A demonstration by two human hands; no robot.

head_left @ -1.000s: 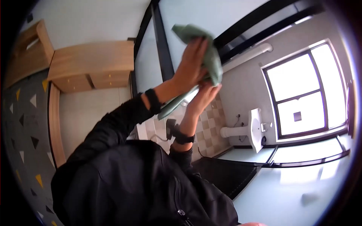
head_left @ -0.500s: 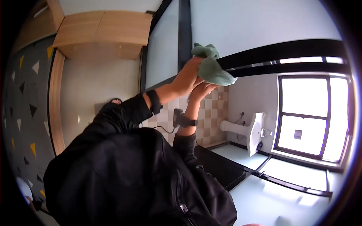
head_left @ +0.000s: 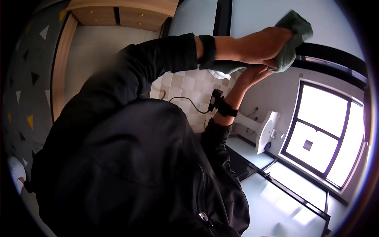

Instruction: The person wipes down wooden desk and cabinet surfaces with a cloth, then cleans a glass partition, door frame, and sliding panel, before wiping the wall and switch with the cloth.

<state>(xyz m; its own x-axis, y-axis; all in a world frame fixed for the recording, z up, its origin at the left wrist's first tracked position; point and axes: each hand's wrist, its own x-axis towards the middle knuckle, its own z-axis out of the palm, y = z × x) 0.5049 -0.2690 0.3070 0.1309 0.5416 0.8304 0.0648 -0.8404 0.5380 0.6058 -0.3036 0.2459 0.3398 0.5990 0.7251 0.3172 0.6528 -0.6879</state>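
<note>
A green cloth [head_left: 294, 33] is bunched around the end of a black frame bar [head_left: 331, 55] at the upper right. My left hand [head_left: 266, 43] is closed on the cloth, its fingertips partly buried in the folds. Just below it, my right hand [head_left: 254, 75] has its fingers against the cloth's lower edge, partly covered by it. Both arms stretch up and to the right in black sleeves, with a dark band around each wrist. Frosted glass [head_left: 256, 17] lies beside the left hand.
A white washbasin [head_left: 267, 132] stands against the wall near a bright window [head_left: 321, 130]. A wooden cabinet [head_left: 146, 15] with drawers is at the top left. Checked tiles [head_left: 185, 85] cover the floor. A dark cable [head_left: 189, 102] runs toward the right wrist. Glass panels [head_left: 276, 201] fill the lower right.
Both hands and the green cloth have moved right and up along the black bar. The left arm is stretched out further. The view has turned slightly.
</note>
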